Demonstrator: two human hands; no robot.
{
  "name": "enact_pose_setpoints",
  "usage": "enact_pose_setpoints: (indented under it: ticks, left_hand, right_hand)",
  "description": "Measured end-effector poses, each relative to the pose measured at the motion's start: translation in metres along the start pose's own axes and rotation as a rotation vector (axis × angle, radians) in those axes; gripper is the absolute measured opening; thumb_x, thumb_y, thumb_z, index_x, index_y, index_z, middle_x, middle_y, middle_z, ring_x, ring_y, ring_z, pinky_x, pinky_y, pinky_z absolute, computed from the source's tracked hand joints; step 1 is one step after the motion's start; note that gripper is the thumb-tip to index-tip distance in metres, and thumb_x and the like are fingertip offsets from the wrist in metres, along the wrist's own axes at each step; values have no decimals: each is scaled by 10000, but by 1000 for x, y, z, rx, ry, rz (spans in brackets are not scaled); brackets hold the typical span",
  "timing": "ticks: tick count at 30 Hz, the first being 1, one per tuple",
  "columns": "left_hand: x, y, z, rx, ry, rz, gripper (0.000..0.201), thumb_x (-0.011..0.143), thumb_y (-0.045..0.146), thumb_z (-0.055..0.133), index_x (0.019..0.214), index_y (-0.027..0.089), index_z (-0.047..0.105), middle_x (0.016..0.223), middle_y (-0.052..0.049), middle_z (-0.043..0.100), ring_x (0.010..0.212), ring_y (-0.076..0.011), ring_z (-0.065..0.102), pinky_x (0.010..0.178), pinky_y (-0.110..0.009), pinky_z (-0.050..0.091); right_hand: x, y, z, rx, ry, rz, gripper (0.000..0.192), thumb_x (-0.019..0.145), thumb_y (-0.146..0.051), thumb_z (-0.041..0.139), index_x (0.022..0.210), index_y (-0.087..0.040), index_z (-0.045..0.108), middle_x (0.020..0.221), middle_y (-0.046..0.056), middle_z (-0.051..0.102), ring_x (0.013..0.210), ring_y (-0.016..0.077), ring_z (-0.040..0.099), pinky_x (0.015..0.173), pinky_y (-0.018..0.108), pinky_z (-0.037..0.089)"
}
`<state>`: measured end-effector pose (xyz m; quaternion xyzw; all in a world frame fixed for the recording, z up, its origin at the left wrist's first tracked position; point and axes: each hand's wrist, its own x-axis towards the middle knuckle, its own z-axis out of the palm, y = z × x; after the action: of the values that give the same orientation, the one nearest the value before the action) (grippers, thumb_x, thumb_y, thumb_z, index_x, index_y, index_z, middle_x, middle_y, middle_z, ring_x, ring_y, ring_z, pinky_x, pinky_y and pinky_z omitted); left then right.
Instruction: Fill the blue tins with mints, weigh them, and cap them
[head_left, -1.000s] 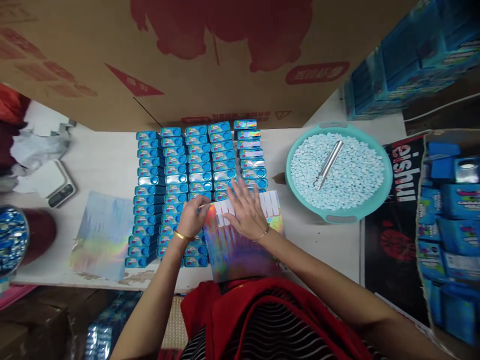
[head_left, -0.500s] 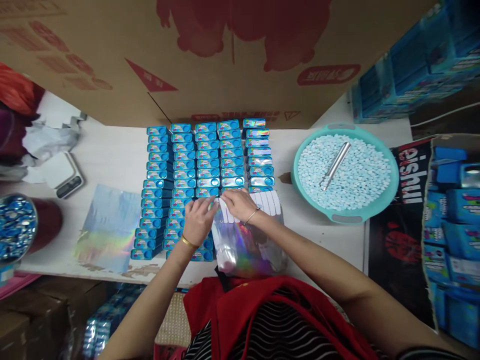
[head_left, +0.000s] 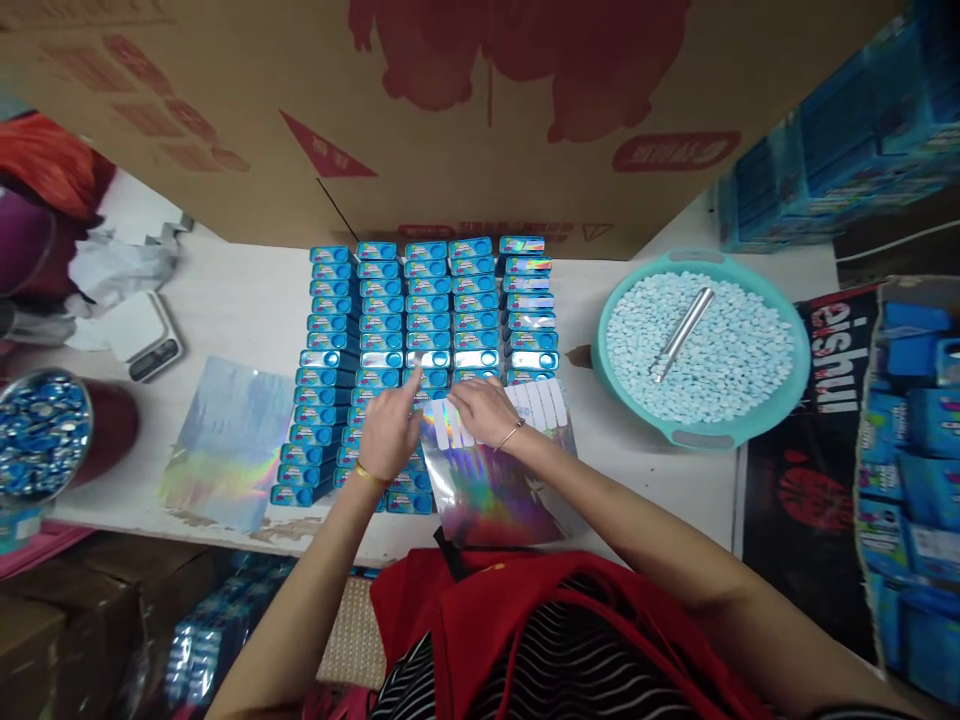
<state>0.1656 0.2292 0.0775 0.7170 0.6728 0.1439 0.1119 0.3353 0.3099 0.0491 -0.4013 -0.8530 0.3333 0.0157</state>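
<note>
Head view, looking down on the white table (head_left: 240, 300).

Things: a block of blue tins (head_left: 427, 300) stands in five close columns at mid-table. A holographic sticker sheet (head_left: 487, 490) lies at the near edge, overlapping the nearest tins. Its top row shows white gaps (head_left: 536, 400) where strips are gone.

Hands: the right hand (head_left: 484, 410) lies spread on the top of the sheet, fingertips pressing it flat and grasping nothing. The left hand (head_left: 390, 430) is over the third column, forefinger stretched toward a tin near the sheet's upper left corner. The fingers are drawn together, but I cannot tell whether a strip is pinched between them; it is too small to see.

Step, as I judge it: one strip is going from sheet to tin, with the sheet pinned down meanwhile.

The next move calls for setting the strip square on one lid without touching the neighbouring tins, which sit tight together. The right hand must hold the sheet so it does not lift.

Around: a teal basin (head_left: 675, 437) of pale pellets with a metal tube (head_left: 681, 333) lying in it stands to the right, well apart. A second holographic sheet (head_left: 225, 440) and a small scale (head_left: 146, 345) lie to the left, and a cardboard box (head_left: 480, 120) stands behind.
</note>
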Motion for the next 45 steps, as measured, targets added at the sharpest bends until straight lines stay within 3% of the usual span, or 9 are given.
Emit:
enact_pose_setpoints:
  ticks: [5, 13, 17, 20, 24, 29, 33, 38, 45]
  left_hand:
    - [-2, -12, 21, 162, -68, 103, 464, 938, 210, 385, 1400, 171, 382, 774, -58, 680, 740, -191, 631, 747, -350, 428]
    - [-43, -22, 35, 42, -24, 162, 506, 923, 172, 399, 1425, 179, 341, 1240, -122, 610, 1160, -204, 570, 1032, -370, 398]
    - [-59, -16, 34, 8, -33, 164, 512, 898, 118, 386, 1407, 156, 354, 1245, -134, 599, 1209, -222, 528, 1014, -398, 416]
    - [-69, -1, 22, -82, 64, 83, 530, 885, 164, 465, 1401, 160, 345, 1022, -114, 665, 996, -218, 618, 858, -371, 495]
    - [-74, 25, -8, -359, 395, -242, 619, 843, 206, 584, 1401, 222, 318, 824, -13, 592, 777, -143, 590, 787, -314, 500]
    - [-53, 47, -37, -902, 671, -620, 697, 753, 229, 700, 1357, 240, 352, 800, 26, 539, 707, -90, 561, 724, -243, 501]
    - [-29, 61, -31, -1120, 647, -700, 691, 703, 229, 742, 1309, 232, 409, 774, 38, 542, 657, -68, 547, 661, -198, 484]
    - [-3, 83, -6, -1212, 522, -716, 671, 705, 239, 736, 1297, 216, 421, 771, 35, 558, 648, -71, 564, 665, -206, 484]
    - [59, 104, 55, -1179, 416, -601, 667, 696, 273, 717, 1286, 202, 414, 749, 35, 550, 604, -75, 542, 621, -211, 458]
  right_hand:
    - [1, -4, 1, 23, -16, 22, 287, 969, -280, 375, 839, -178, 609, 907, 64, 686, 951, 195, 581, 759, 305, 253]
    - [4, -10, 14, 55, -54, 42, 295, 969, -284, 377, 827, -180, 613, 913, 61, 699, 917, 185, 596, 743, 295, 257]
    - [4, -14, 17, 56, -43, 39, 304, 970, -283, 367, 826, -186, 616, 895, 56, 697, 904, 187, 591, 751, 298, 265]
    - [7, -13, 21, 57, -14, 46, 302, 968, -276, 363, 844, -184, 622, 903, 67, 690, 905, 193, 580, 776, 306, 272]
    - [10, -12, 28, 69, 29, 50, 316, 973, -285, 348, 918, -165, 635, 929, 89, 678, 927, 210, 563, 832, 328, 290]
    - [-14, -19, 23, 364, 234, -116, 440, 947, -479, 358, 1154, -157, 575, 1189, 129, 584, 1141, 217, 479, 954, 345, 327]
    - [-41, -24, 12, 816, 291, -54, 595, 890, -648, 293, 1070, -173, 603, 1091, 115, 614, 1067, 213, 539, 937, 369, 391]
    - [-55, -13, 0, 1162, 240, 202, 410, 815, -596, 504, 751, -195, 557, 719, 10, 582, 731, 160, 558, 729, 297, 454]
    - [-56, 55, -45, 606, 528, 248, 291, 884, -396, 478, 678, -198, 531, 694, 10, 551, 711, 161, 503, 693, 284, 380]
